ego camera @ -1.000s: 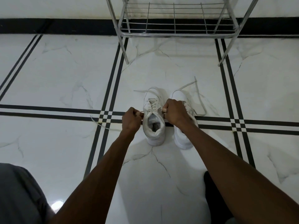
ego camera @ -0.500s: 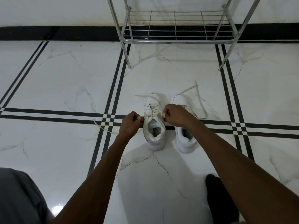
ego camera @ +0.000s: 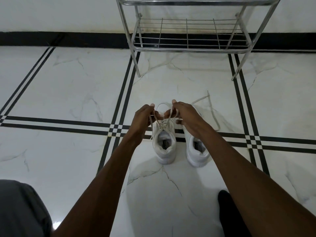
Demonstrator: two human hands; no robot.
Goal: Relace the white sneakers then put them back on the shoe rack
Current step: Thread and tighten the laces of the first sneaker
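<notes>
Head view: I see my left hand [ego camera: 142,119] pinching one lace end and my right hand [ego camera: 186,117] pinching the other, crossed above the left sneaker [ego camera: 165,146]. The right sneaker [ego camera: 197,149] stands just beside it on the floor [ego camera: 68,93], shoe rack [ego camera: 189,48] beyond.

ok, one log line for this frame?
phase: lacing left sneaker | left hand: gripping lace | right hand: gripping lace | right sneaker: lace loose on floor | shoe rack: bottom shelf empty

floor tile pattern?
White marble-look floor with double black stripe lines; head view.
</notes>
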